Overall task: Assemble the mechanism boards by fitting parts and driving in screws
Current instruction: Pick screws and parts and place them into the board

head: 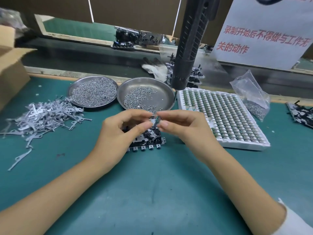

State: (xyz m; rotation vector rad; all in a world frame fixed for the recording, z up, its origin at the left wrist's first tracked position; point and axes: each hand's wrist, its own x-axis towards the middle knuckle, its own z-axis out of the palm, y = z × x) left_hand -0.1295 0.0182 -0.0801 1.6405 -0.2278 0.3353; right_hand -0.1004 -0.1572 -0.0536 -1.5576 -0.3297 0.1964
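- Teal matting (152, 192) covered the workbench where a person's two bare hands met above a mechanism board (149, 139), which lay flat on the mat just in front of two steel dishes.
- The left hand (118, 131) was curled over the board's left side, thumb and fingers pinching what appeared to be a small metal part, though blur made it hard to tell.
- The right hand (183, 126) pinched at the same spot, its fingertips almost touching those of the left.
- The near dish (166, 97) held a thin scatter of screws; the left dish (74, 87) was heaped with them.
- A pile of flat metal levers (42, 116) lay to the left, a white tray of small components (223, 116) to the right.
- A black electric screwdriver (189, 44) hung over the tray's far corner.
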